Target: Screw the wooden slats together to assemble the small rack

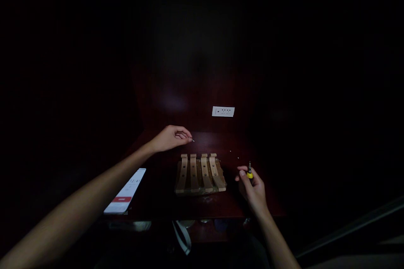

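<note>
Right hand grips a screwdriver, tip pointing away; left hand pinches a tiny metal piece — wooden strips run lengthwise toward the desk's near edge.

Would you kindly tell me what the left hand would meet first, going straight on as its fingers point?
Probably the nearer small pale speck on the tabletop, rightward of the left hand; depth is unclear, so it might pass above.
</note>
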Motion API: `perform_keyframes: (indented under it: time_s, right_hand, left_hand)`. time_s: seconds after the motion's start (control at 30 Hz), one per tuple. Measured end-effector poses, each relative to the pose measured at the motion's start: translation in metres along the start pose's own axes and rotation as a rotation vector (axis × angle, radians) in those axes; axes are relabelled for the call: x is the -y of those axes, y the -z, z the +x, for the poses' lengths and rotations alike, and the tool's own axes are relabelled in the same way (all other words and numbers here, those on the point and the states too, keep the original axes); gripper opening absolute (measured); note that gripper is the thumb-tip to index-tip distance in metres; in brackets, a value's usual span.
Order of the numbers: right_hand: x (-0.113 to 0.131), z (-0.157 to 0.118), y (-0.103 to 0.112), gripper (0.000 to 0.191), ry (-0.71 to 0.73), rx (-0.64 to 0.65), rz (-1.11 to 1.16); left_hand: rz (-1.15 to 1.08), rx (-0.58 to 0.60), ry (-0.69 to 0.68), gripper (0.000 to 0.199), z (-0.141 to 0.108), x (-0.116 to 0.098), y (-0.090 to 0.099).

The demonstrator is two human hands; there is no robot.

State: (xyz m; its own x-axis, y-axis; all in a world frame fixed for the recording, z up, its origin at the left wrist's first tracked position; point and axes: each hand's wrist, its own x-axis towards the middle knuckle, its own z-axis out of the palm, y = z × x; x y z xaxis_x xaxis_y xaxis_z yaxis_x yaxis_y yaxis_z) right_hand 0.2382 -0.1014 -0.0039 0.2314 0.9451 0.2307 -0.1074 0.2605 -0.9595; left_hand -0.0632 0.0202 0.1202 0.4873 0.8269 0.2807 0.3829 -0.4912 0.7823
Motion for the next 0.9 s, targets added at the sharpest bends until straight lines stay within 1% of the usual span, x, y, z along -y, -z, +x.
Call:
perform_keyframes:
  time_s: [0.07,0.1,0.17,0.3,0.43,0.5,0.57,0.67,0.7,0.77,0.83,0.9]
  right_hand:
    - [0.012,0.011,-0.008,0.041,0.039,0.014,-0.046]
    - [0.018,0.016,-0.012,0.041,0.054,0.037,-0.079]
    - [0.026,0.025,-0.022,0.04,0.088,0.077,-0.13]
    - [0.034,0.035,-0.036,0.035,0.176,0.157,-0.188]
    - [0.033,0.04,-0.042,0.032,0.23,0.172,-0.212]
    - [0.032,0.041,-0.04,0.03,0.235,0.186,-0.233]
    - [0.03,0.042,-0.037,0.029,0.235,0.192,-0.258]
    - [0.026,0.043,-0.029,0.027,0.236,0.2,-0.314]
    - [0.024,0.044,-0.026,0.026,0.237,0.208,-0.337]
    - [0.021,0.045,-0.02,0.025,0.24,0.236,-0.396]
    - [0.018,0.045,-0.016,0.026,0.245,0.281,-0.467]
    - [0.017,0.045,-0.013,0.027,0.254,0.33,-0.529]
  left_hand:
    - [-0.027,0.099,-0.05,0.027,0.0,-0.025,-0.022]
    - [-0.036,0.135,-0.069,0.026,0.0,-0.033,-0.033]
    - [-0.07,0.166,-0.105,0.024,0.001,-0.042,-0.052]
    - [-0.175,0.155,-0.119,0.019,0.004,-0.041,-0.082]
    - [-0.245,0.129,-0.083,0.02,0.009,-0.035,-0.101]
    - [-0.244,0.109,-0.056,0.022,0.01,-0.034,-0.105]
    - [-0.202,0.106,-0.05,0.024,0.01,-0.032,-0.106]
    - [-0.013,0.127,-0.093,0.024,0.005,-0.025,-0.097]
    - [0.07,0.148,-0.122,0.021,0.002,-0.021,-0.093]
    - [0.219,0.249,-0.217,0.023,-0.006,-0.012,-0.085]
    - [0.296,0.348,-0.295,0.031,-0.013,-0.003,-0.079]
    - [0.342,0.396,-0.317,0.036,-0.019,0.005,-0.079]
